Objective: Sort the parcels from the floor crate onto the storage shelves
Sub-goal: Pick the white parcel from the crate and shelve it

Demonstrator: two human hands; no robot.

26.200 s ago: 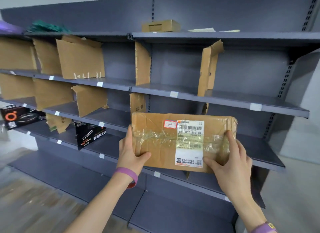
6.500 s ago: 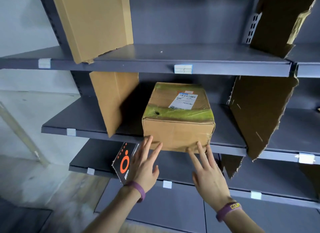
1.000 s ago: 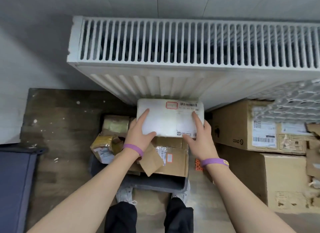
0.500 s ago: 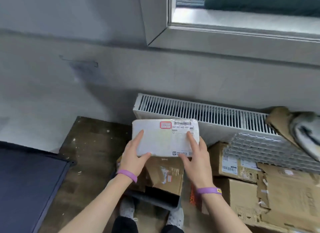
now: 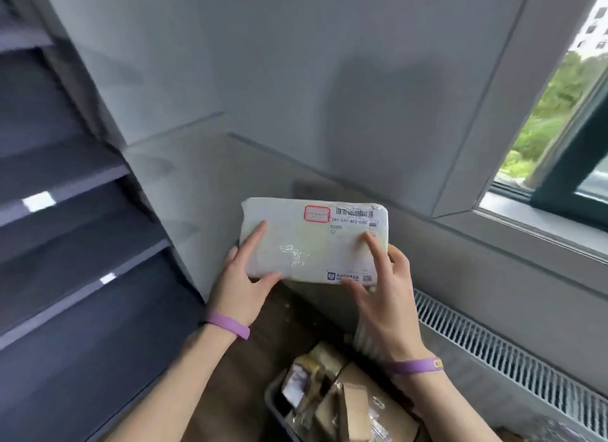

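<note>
I hold one white parcel (image 5: 314, 240) in the air in front of me, above and clear of the floor crate (image 5: 275, 403). The parcel is level, with its long side horizontal and its front face toward me.

Appearance of the white parcel:
- It is flat and rectangular, with rounded corners.
- The wrapping is white and glossy, and a faint yellow-green tint runs across the face.
- A crinkled patch of clear film catches the light near the lower middle.
- A red-bordered sticker (image 5: 316, 213) sits at the top centre.
- A barcode (image 5: 354, 213) lies just beside the sticker on its right, with a line of digits printed beneath.
- A small blue logo (image 5: 331, 276) and a square code are printed at the lower right corner. The fine print is too blurred to read.

My left hand (image 5: 241, 283) grips the lower left corner. The index finger lies straight across the front face and the thumb runs along the bottom edge. The remaining fingers are hidden behind the parcel.

My right hand (image 5: 385, 296) grips the lower right part. The index finger is on the front face, the thumb is at the bottom edge, and the other fingers reach behind the right edge. Each wrist carries a purple wristband (image 5: 227, 324).

The crate is dark grey and holds several brown taped parcels (image 5: 348, 405). The storage shelves (image 5: 65, 191) stand at my left. They are dark grey, blurred, and have white tags (image 5: 38, 200) on their front edges. A radiator (image 5: 513, 352) runs along the wall at my right, below a window (image 5: 559, 129).
</note>
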